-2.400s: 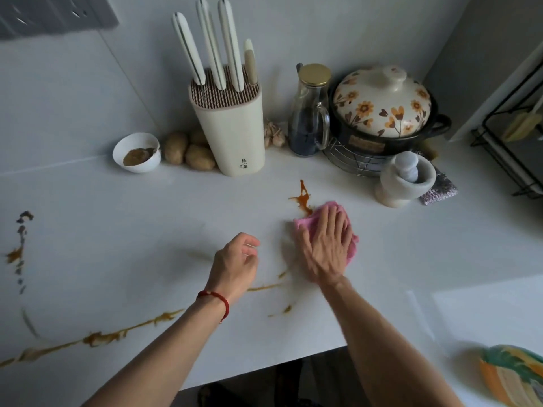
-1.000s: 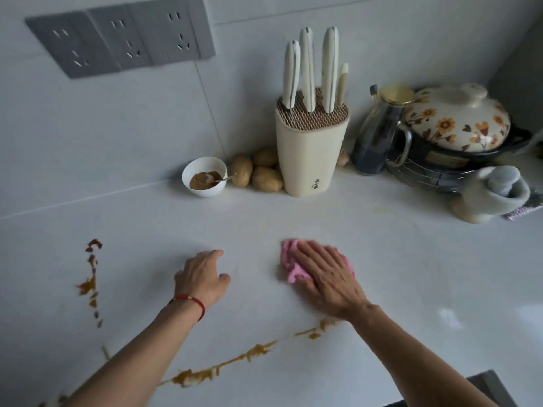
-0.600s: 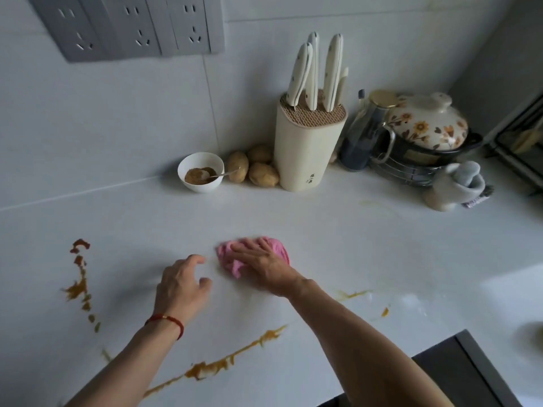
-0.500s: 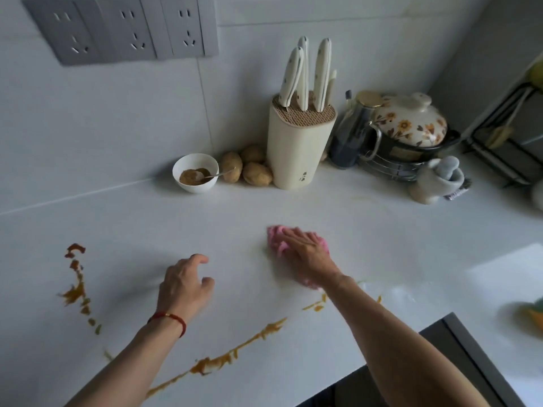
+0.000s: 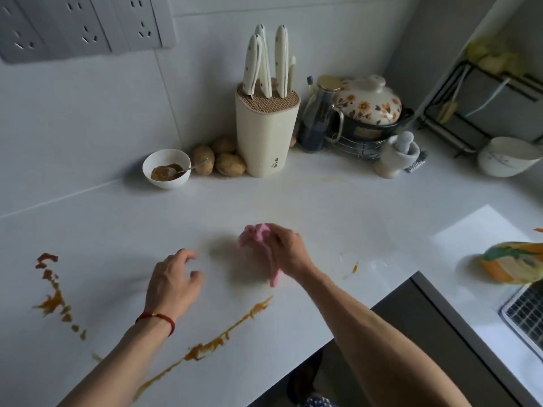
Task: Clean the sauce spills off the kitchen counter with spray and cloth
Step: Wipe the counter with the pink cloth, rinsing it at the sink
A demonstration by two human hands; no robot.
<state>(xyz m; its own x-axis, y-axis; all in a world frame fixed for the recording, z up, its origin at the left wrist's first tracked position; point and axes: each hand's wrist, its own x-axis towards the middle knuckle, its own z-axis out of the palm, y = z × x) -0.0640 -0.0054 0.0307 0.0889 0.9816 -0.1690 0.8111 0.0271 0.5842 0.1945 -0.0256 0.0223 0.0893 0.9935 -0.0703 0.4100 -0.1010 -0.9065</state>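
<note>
A: Two hands [image 5: 173,282] are over the white counter [image 5: 323,212]. The right hand [image 5: 283,252], near the middle of the view, has its fingers curled round a pink cloth [image 5: 255,235]; part of the cloth bunches out at the fingertips toward 11 o'clock, and a strip trails from under the palm toward 6 o'clock. The motion blur there hides whether the cloth lies flat on the surface.

B: And the left one?

A: It sits at 9 o'clock from the cloth, apart from it, fingers loosely bent and holding nothing, fingertips on or just above the counter. A red string bracelet [image 5: 158,318] circles that wrist.

B: Where is the sauce?

A: A long orange-brown streak [image 5: 223,333] runs from just below the cloth toward 7 o'clock, passing beside the left forearm. A broken trail of splotches [image 5: 54,295] lies at far 9 o'clock. One small fleck [image 5: 355,268] sits at 3 o'clock from the right wrist.

B: What stands along the wall?

A: At 12 o'clock, a cream knife block [image 5: 267,133]. To its left lie potatoes [image 5: 223,158] and a white bowl of brown paste [image 5: 166,168] with a spoon in it. To its right stand a dark glass bottle [image 5: 318,113], a flowered lidded pot [image 5: 370,108] on a wire stand, and a stone mortar and pestle [image 5: 396,155].
</note>
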